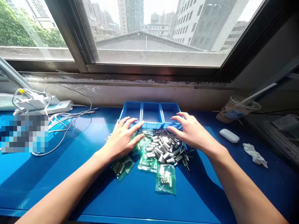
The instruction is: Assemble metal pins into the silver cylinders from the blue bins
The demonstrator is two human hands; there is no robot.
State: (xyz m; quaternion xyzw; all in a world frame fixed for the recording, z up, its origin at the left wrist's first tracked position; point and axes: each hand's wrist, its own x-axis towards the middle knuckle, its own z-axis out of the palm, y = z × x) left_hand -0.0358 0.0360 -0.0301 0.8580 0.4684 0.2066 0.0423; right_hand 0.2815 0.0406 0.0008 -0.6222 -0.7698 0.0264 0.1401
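Far left on the blue table [46, 174]: white power strip [46, 105] with white cables [67, 121] looping toward me; below it a blurred-out patch, can't tell what's there.

My left hand [121, 140] lies palm down, fingers spread flat, gripping nothing. It rests on the left side of the pile, over the small clear green bags [146, 155]. One bag [122, 166] sits just near my wrist, another [165, 179] is nearest to me, right of centre, both with small metal pieces inside.

Centre: loose silver metal parts [161, 149] heaped between my hands, with thin dark pins [184, 155] scattered on the heap's right and far sides.

Just beyond the pile, touching its far edge: blue tray with three compartments [151, 115] in a row, against the wall under the window [151, 34].

My right hand [190, 132] is also open, palm down, fingers splayed, holding nothing. Fingertips are at the tray's near right corner, palm above the pins; can't tell if it touches them.

Right side: white oval case [229, 135], crumpled tissue [254, 154] nearer, and a plastic cup with straw [235, 109] further back.
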